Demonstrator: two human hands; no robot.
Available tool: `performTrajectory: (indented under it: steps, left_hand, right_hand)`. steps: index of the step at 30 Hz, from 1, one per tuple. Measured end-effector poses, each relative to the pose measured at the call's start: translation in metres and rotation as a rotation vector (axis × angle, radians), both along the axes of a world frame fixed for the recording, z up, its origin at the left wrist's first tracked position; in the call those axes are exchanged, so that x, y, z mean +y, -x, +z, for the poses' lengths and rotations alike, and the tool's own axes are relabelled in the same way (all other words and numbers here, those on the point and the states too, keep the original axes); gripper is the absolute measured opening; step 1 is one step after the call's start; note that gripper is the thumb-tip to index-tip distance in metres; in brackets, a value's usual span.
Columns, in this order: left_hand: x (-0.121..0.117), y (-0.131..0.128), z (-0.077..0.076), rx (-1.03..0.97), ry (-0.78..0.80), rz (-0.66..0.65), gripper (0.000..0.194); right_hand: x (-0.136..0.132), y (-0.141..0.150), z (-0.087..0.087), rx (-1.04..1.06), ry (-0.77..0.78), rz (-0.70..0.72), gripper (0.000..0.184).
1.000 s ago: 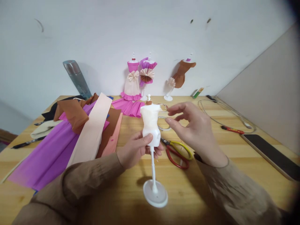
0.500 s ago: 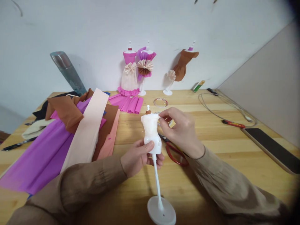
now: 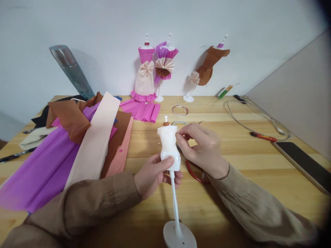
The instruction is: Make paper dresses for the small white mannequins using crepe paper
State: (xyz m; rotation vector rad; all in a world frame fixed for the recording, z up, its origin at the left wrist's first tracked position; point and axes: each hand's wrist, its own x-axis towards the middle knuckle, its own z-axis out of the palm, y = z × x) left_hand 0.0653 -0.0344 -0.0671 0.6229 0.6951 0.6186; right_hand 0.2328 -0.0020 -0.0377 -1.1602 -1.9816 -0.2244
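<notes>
My left hand (image 3: 155, 174) is closed around the hips of a small white dress-form mannequin (image 3: 170, 159), its thumb pressed on the front. The mannequin tilts slightly on a thin stand with a round white base (image 3: 179, 235). A cream paper top (image 3: 168, 136) wraps its torso, and a brown band (image 3: 166, 123) circles the neck. Thumb and forefinger of my right hand (image 3: 203, 146) pinch the edge of the paper top near the shoulder on the right. Behind that hand lie scissors with a red handle (image 3: 193, 173), partly hidden.
Crepe paper sheets (image 3: 90, 141) are heaped on the left, near a leaning spray bottle (image 3: 73, 74). Three dressed mannequins (image 3: 146, 77) stand along the wall. Tape rolls (image 3: 180, 110), a pink pleated strip (image 3: 144, 111), a cable (image 3: 232, 119), a red pen-like tool (image 3: 263, 136) and a phone (image 3: 305, 167) lie around.
The camera view has shifted a little. My left hand still grips the mannequin's hips, and my right fingertips have moved slightly down along the paper top's edge.
</notes>
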Motion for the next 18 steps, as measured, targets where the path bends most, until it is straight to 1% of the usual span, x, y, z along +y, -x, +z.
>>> performTrajectory:
  steps: [5, 10, 18]
  left_hand:
    - [-0.0018, -0.0007, 0.0012, 0.032, -0.004, -0.012, 0.055]
    - [-0.0042, -0.0009, 0.002, 0.047, -0.017, -0.019, 0.057]
    - [-0.0051, -0.0005, 0.0043, 0.071, -0.033, -0.013, 0.06]
  right_hand:
    - [-0.0007, -0.0014, 0.0012, 0.052, -0.002, -0.007, 0.009]
    - [-0.0002, -0.0018, 0.0039, 0.054, 0.001, 0.034, 0.013]
    - [0.0013, -0.0072, -0.0033, -0.083, -0.24, 0.074, 0.011]
